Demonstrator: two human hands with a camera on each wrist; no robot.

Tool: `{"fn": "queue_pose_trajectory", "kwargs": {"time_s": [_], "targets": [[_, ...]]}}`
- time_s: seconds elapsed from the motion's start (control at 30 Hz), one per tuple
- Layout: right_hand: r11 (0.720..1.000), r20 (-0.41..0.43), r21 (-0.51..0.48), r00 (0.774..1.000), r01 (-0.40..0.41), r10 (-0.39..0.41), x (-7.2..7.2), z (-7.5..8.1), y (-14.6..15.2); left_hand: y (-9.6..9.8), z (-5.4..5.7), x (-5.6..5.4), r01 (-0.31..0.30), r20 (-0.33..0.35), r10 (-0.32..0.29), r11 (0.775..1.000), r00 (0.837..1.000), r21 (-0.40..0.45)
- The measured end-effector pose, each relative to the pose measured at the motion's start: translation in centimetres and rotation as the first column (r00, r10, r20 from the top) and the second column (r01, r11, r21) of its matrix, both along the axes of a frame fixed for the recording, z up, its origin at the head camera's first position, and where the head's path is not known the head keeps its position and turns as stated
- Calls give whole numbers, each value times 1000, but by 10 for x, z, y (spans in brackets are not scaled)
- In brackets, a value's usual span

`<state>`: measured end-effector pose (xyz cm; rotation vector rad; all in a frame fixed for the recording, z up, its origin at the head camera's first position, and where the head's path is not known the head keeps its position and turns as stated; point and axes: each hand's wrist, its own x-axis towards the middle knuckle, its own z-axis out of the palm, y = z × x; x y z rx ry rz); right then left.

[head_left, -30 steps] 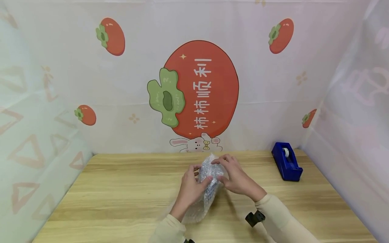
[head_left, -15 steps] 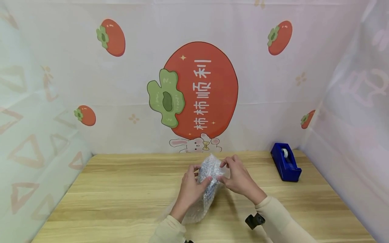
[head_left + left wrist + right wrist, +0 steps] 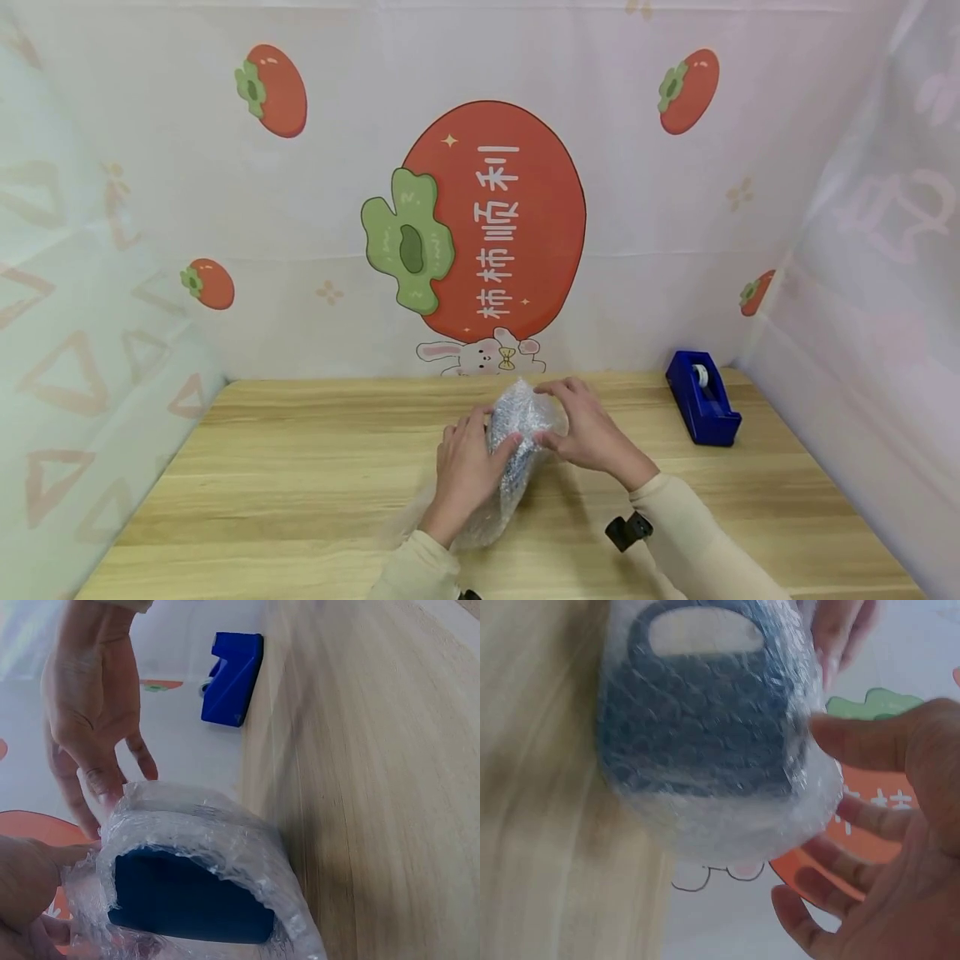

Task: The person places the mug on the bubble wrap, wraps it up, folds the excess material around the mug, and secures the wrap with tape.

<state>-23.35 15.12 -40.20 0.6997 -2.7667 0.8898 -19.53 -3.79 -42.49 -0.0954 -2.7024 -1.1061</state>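
A bundle of clear bubble wrap [image 3: 521,417] stands upright on the table, wound round a dark blue object. Through the wrap in the right wrist view, the object [image 3: 697,724] has a blocky body and an oval handle loop. Its flat, half-round end [image 3: 191,896] shows in the wrap's opening in the left wrist view. My left hand [image 3: 467,467] holds the bundle's left side, thumb across its front. My right hand [image 3: 588,433] grips the loose wrap at the upper right between thumb and index finger, its other fingers spread behind.
A blue tape dispenser [image 3: 702,398] with a roll of tape stands at the back right of the wooden table [image 3: 300,475]. A loose tail of wrap lies toward the front left. Printed cloth walls [image 3: 322,167] enclose the back and sides.
My right index finger has lifted off the wrap's right edge and moved back and left over its top. My left fingers have shifted slightly left along the side. The bundle stays nearly in place.
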Motion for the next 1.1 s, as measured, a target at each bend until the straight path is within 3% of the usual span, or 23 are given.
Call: {"fn": "queue_pose_trajectory", "kwargs": {"time_s": [0.1,0.2,0.37,0.53,0.67,0.9,1.1], "targets": [[993,-4,58,995,-98,99,-11,4,3,0,1,0,7,-16,-7,1000,1000,4],[970,31,127,978,-209,207,-24,11,5,0,2,0,14,-29,-14,1000,999,8],[929,214,147,928,-339,305,-43,19,6,-1,3,0,25,-49,-24,1000,998,10],[935,389,54,869,-351,304,-50,18,8,-3,3,-1,47,-58,-44,998,997,46],[932,421,9,847,-362,325,-50,15,9,-6,3,-1,57,-22,-55,993,998,99],[934,416,-28,845,-357,335,-47,13,11,-9,7,-2,64,21,-66,993,998,99],[955,440,-25,855,-296,276,-44,11,12,-6,13,-5,-14,35,12,998,999,57]]}}
